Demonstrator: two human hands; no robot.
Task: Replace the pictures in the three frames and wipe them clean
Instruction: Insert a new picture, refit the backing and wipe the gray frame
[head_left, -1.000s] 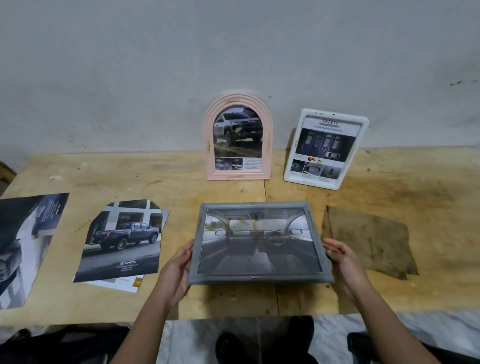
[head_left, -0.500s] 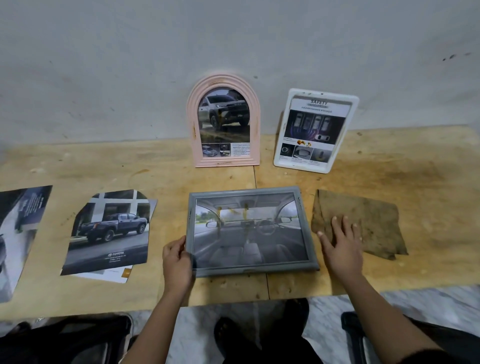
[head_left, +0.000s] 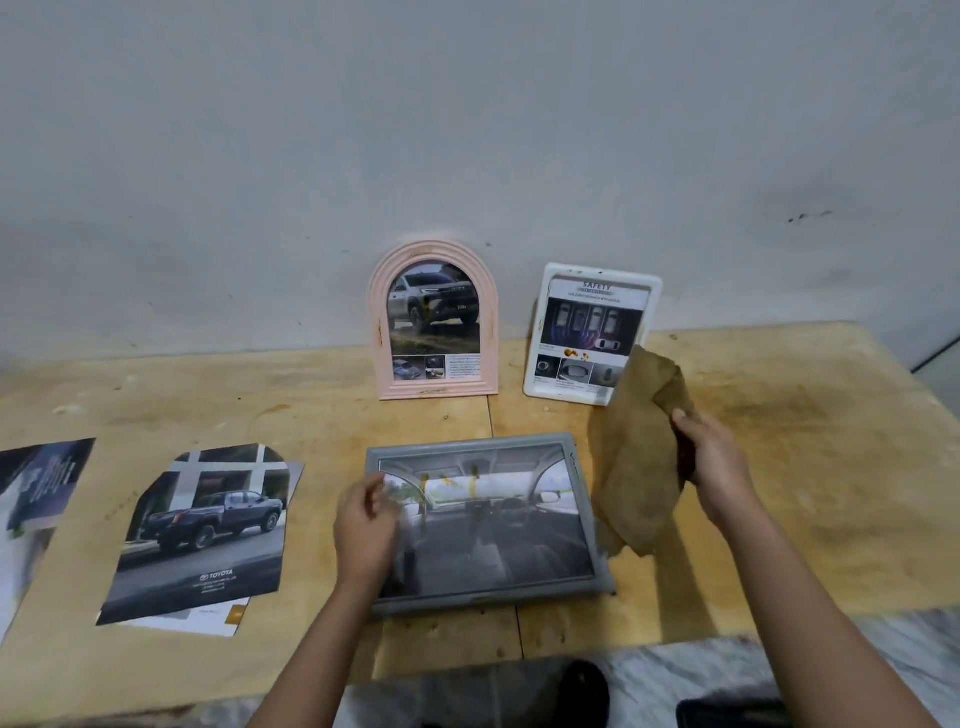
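A grey rectangular frame (head_left: 582, 519) with a car-interior picture lies flat on the wooden table (head_left: 805, 467). My left hand (head_left: 363, 530) hovers over the frame's left side, fingers loosely curled, blurred. My right hand (head_left: 711, 467) holds a brown cloth (head_left: 639, 467) lifted off the table, just right of the frame. A pink arched frame (head_left: 434, 387) and a white frame (head_left: 540, 364), both holding car pictures, lean upright against the wall behind.
Loose car prints lie on the table's left: a truck picture (head_left: 202, 535) cut to an arch shape over another sheet, and a dark brochure (head_left: 36, 499) at the left edge. The grey wall (head_left: 467, 130) stands right behind the table. The front edge is near my body.
The grey frame was set down flat and both hands let go of it. My right hand reached to the brown cloth and lifted it off the table. My left hand moved over the frame.
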